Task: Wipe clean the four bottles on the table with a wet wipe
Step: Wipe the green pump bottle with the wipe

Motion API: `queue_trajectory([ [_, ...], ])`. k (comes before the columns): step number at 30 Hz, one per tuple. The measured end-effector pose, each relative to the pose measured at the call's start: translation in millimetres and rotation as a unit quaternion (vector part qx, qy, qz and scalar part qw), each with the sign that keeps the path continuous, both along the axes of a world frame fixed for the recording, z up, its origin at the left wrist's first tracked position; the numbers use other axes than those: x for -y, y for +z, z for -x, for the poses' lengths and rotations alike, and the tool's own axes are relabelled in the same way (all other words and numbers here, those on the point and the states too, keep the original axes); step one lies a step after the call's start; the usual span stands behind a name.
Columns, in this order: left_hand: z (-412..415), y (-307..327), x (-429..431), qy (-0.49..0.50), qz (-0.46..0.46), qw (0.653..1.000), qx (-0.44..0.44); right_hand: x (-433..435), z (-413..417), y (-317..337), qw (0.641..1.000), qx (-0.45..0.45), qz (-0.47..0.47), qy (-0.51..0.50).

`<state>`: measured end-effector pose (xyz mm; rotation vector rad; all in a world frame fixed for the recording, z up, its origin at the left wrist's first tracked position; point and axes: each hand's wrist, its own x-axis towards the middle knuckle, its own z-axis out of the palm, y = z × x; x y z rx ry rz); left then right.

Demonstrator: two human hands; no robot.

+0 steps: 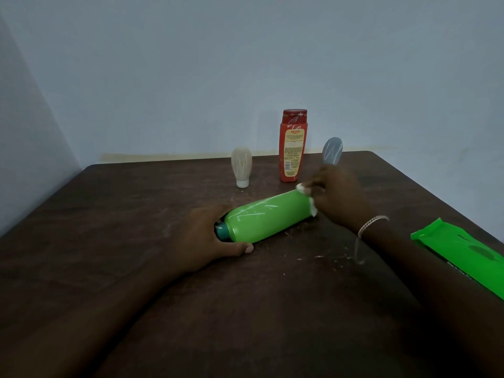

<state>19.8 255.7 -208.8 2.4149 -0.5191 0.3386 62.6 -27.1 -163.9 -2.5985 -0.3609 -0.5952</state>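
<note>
A light green bottle with a teal cap lies on its side in the middle of the dark wooden table. My left hand grips its cap end, thumb along the near side. My right hand holds a white wet wipe against the bottle's base end. Behind stand a red bottle, a small cream bottle on its white cap, and a grey-blue bottle partly hidden by my right hand.
A bright green wipe packet lies at the table's right edge. Small white crumbs are scattered on the wood near the bottle. A pale wall runs along the table's far edge and the left side.
</note>
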Motion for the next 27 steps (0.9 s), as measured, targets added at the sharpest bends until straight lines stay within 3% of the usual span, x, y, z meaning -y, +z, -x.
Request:
queue_trajectory([
  [3,2.9,2.7,3.1,0.002,-0.016,1.0,0.013,6.1,-4.0,-1.5,0.998,0.005,-0.001,-0.066],
  [7,4.5,4.1,4.3,0.006,-0.024,0.999,0.026,-51.5,27.1,-8.8,0.997,-0.003,0.042,0.063],
  [11,8.5,6.5,5.6,0.002,-0.007,1.0,0.021,-74.1,49.1,-9.5,0.988,-0.004,0.027,0.154],
  [17,9.3,8.1,8.0,0.011,-0.03,0.999,0.026,-11.3,8.4,-3.2,0.999,-0.008,-0.025,-0.033],
  [19,8.9,8.8,10.7,0.009,-0.043,0.999,0.032,-25.0,14.1,-5.4,0.999,-0.012,-0.011,-0.043],
  [24,5.3,6.6,11.0,0.003,-0.028,0.999,0.025,-90.2,59.2,-13.9,0.991,-0.005,0.002,0.136],
  [27,4.4,6.5,11.8,0.009,-0.024,1.0,0.014,-88.5,60.5,-15.4,0.981,-0.007,0.034,0.193],
])
